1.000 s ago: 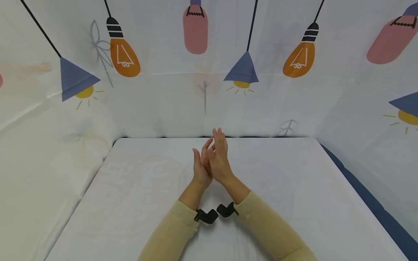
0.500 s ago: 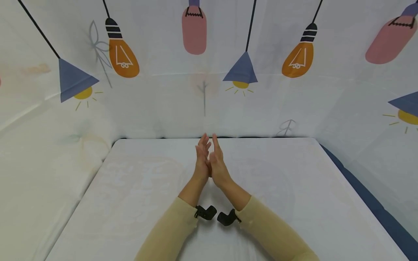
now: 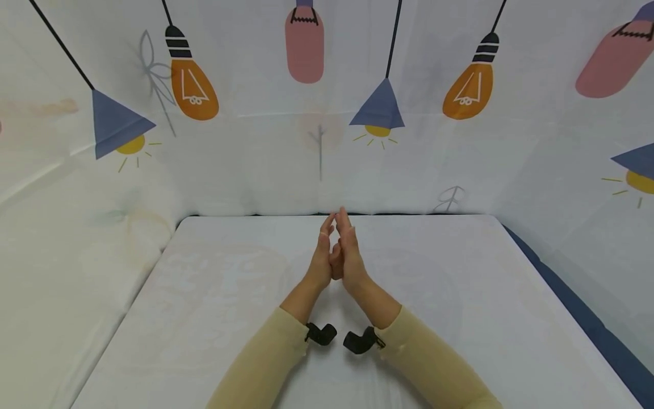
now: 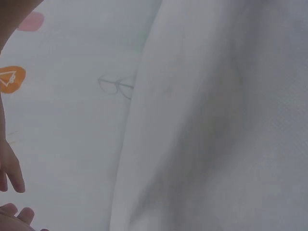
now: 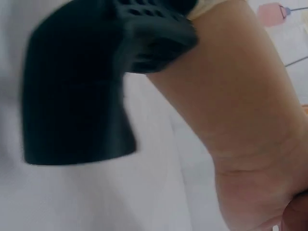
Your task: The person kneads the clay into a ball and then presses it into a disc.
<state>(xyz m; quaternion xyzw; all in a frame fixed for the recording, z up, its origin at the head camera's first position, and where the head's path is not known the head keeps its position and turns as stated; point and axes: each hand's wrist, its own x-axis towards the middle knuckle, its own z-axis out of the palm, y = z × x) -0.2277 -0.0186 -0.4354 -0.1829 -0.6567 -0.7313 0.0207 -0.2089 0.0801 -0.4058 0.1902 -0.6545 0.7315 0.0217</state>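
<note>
In the head view my left hand (image 3: 319, 261) and right hand (image 3: 353, 262) lean toward each other over the middle of the white table. Their fingers point up and away, meeting near the tips like a tent. Some bent fingers (image 3: 336, 261) show in the gap between the palms, partly hidden. No object shows in either hand. The left wrist view catches only some fingers (image 4: 13, 171) at its left edge. A bare wrist (image 5: 240, 144) and the heel of a hand fill the right side of the right wrist view.
Black wrist cameras (image 3: 360, 341) sit at both cuffs, close to each other. The white-covered table (image 3: 204, 318) spreads around the forearms. Behind it hangs a pale cloth (image 3: 245, 153) printed with lamps and bulbs. Dark blue fabric (image 3: 572, 301) runs along the right edge.
The hands rub against each other: the right hand slid back down from above the left, and the palms now stand more level. The wrists have moved slightly apart.
</note>
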